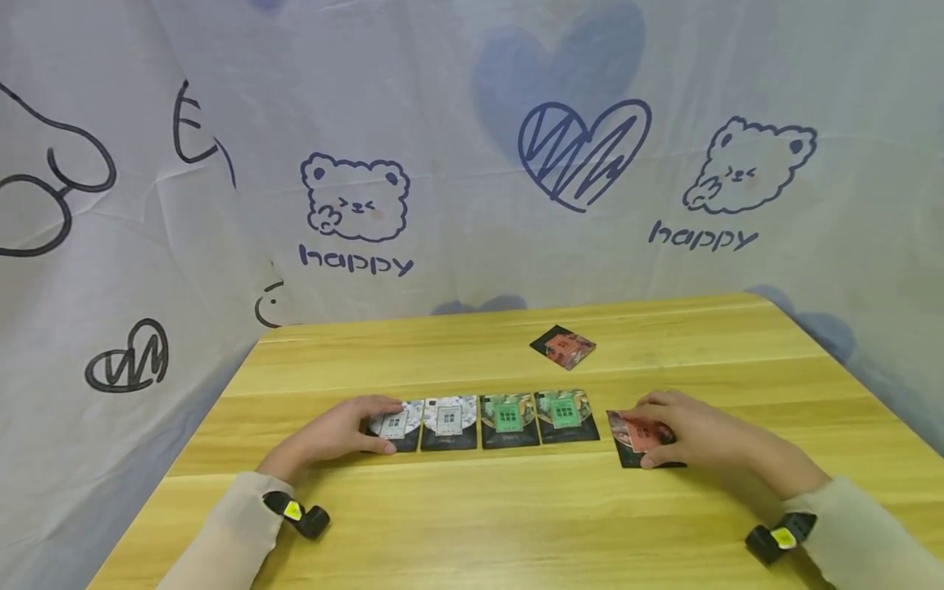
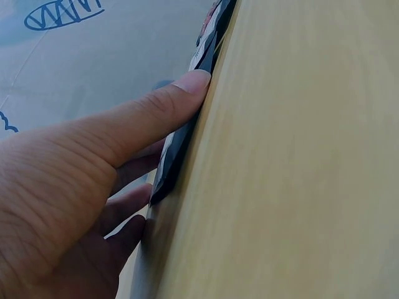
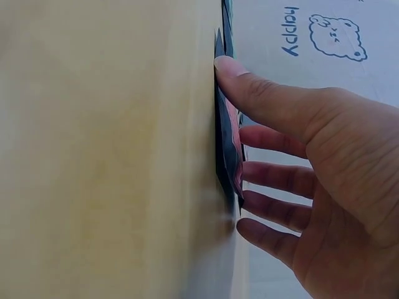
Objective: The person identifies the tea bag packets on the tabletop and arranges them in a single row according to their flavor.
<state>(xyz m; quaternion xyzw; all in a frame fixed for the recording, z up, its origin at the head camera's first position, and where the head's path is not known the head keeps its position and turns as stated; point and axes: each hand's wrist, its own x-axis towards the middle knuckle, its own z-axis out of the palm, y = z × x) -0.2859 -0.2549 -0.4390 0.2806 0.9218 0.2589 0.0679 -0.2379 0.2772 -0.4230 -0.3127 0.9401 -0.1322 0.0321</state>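
Several flat packets lie in a row across the table in the head view. My left hand [image 1: 335,432] holds the black-and-white packet [image 1: 397,426] at the row's left end by its edges. In the left wrist view the thumb [image 2: 163,107] lies along its near edge. To its right come another black-and-white packet [image 1: 450,423] and two green-and-black ones, the left green packet [image 1: 507,420] and the right green packet [image 1: 566,415]. My right hand [image 1: 696,430] holds a red-and-black packet [image 1: 634,437], thumb on the near edge; its right part is hidden by the hand.
Behind the row, another red-and-black packet [image 1: 564,347] lies turned at an angle. The wooden table [image 1: 472,516] ends at the back against a white cloth [image 1: 472,229] with drawn bears and hearts. Each wrist wears a black strap with a small camera.
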